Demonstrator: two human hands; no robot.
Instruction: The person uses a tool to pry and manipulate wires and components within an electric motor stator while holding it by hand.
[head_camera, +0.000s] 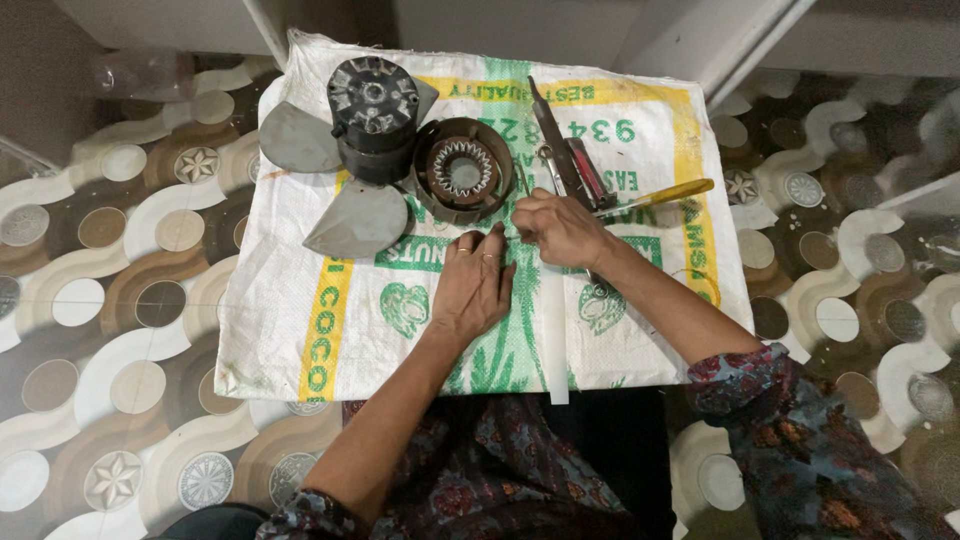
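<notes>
A thin white strip (556, 330) lies on the printed woven sack (300, 300), its long axis running near to far (far end under the right hand (562, 228)). That hand is curled shut, pinching it; the left hand (472, 285) rests flat and open just left, near the stator ring (463, 170).

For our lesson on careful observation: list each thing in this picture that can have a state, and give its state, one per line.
Fan motor with blades: detached, standing on the sack.
Stator ring: taken out, lying flat.
Screwdriver: lying unused.
Sack: spread flat on the floor.
Left hand: pressed flat on the sack.
Right hand: fingers closed; what they pinch is unclear.
</notes>
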